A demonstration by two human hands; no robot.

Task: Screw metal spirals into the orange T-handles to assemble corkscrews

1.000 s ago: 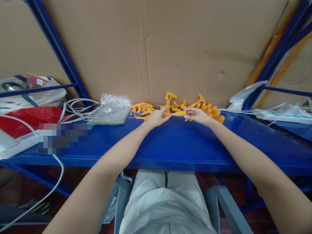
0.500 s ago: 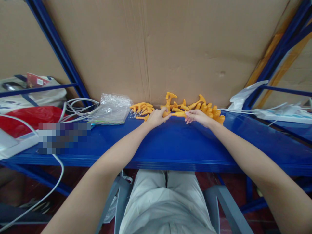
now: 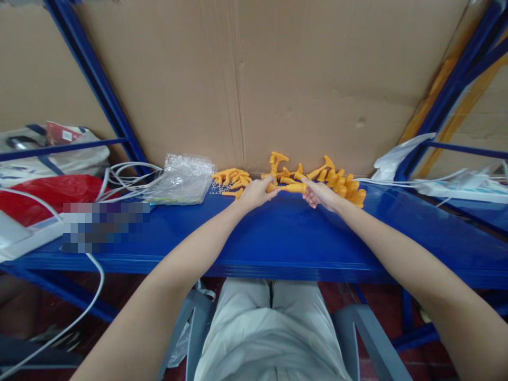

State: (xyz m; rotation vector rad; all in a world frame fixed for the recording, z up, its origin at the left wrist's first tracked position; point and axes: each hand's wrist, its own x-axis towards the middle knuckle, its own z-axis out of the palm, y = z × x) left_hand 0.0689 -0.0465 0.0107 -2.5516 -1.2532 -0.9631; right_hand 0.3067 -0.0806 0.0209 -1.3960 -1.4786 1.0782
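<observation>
Over the back part of the blue table, my left hand [image 3: 256, 193] is closed around the left end of a yellow plastic piece with a ribbed shaft [image 3: 282, 188]. On the shaft's right side is a thicker yellow sleeve [image 3: 296, 187], its right end pinched in my right hand [image 3: 320, 194]. The two yellow parts lie in one line between my hands. Close behind them is a yellow T-headed piece [image 3: 279, 157]. Several yellow sleeves [image 3: 344, 185] lie by my right hand, and several yellow pieces with small metal chains [image 3: 232, 175] lie beyond my left hand.
A cardboard sheet [image 3: 301, 84] closes off the back of the blue table [image 3: 286, 238]. Clear plastic bags [image 3: 180, 180], white cables [image 3: 129, 174] and a red bag [image 3: 59, 193] lie to the left. White plastic packaging [image 3: 400, 156] and a power strip [image 3: 472, 190] are at the right.
My right hand has rolled slightly, and its fingers curl in more around the end of the sleeve. My left hand keeps its grip in nearly the same place.
</observation>
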